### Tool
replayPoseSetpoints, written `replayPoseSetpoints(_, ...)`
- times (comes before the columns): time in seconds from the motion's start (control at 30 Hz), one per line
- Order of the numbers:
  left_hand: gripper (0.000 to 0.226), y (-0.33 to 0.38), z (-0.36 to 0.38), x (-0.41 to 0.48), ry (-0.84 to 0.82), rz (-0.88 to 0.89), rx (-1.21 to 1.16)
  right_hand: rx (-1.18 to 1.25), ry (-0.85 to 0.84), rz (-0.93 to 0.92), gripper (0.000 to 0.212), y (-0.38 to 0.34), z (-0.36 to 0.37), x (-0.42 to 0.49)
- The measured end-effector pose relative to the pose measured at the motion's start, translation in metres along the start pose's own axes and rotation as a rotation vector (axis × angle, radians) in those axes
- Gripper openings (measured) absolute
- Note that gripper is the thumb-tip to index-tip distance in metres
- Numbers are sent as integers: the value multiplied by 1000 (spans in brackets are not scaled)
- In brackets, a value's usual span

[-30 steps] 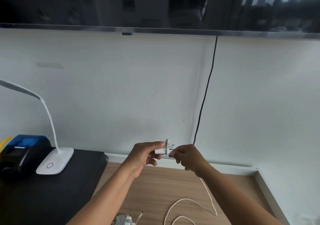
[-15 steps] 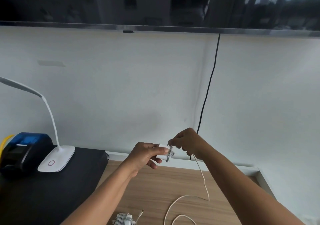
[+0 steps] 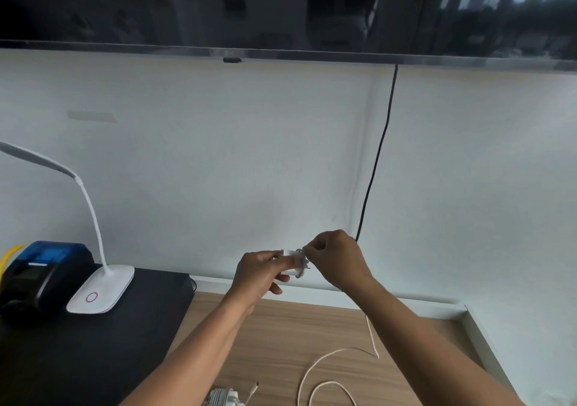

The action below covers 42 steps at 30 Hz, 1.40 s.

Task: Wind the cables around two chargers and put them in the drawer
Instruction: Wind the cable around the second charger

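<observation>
So the left hand has its fingers curled round the white charger, held up over the far edge of the wooden desk. The right hand pinches the white cable right at the prongs, and the slack loops on the desk. A second charger, already wound, sits at the near edge.

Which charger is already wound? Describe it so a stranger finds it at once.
Start at the wooden desktop, right of the black surface. At its near edge, beside the left forearm, lies the wound charger, white. Unlike the held charger, whose loose cable trails over the wood, its cable is coiled round it.
</observation>
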State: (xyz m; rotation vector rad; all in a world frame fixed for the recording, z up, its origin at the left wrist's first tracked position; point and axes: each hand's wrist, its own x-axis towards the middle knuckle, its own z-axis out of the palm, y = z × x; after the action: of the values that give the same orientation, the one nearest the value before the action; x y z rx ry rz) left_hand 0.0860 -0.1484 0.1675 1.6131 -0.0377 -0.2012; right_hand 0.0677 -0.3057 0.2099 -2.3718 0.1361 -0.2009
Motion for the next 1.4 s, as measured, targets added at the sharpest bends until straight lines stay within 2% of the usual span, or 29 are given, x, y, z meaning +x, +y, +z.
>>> replayPoseSetpoints(0.2, 21, -2, 1, 6, 86, -33, -133, 132, 66, -14, 24, 1, 11, -11)
replayPoseSetpoints(0.4, 22, 3, -2, 10, 157, -122, -323, 239, 15, 25, 21, 8, 27, -22)
replayPoseSetpoints(0.67, 19, 2, -7, 9, 31, -192, -450, 348, -113, 85, 18, 23, 39, -22)
replayPoseSetpoints(0.83, 25, 0, -9, 9, -60, -185, -373, 300, -137, 63, 15, 31, 38, -12)
replayPoseSetpoints(1.07, 23, 5, -18, 9, -193, -164, -228, 119, -121, -4, 25, 36, 28, 8)
replayPoseSetpoints(1.17, 32, 5, -21, 8, -256, -175, -180, 44, -128, -25, 18, 36, 24, 15)
replayPoseSetpoints(1.4, 26, 4, -27, 8, -302, -166, -64, -113, -146, -61, 13, 34, 18, 23)
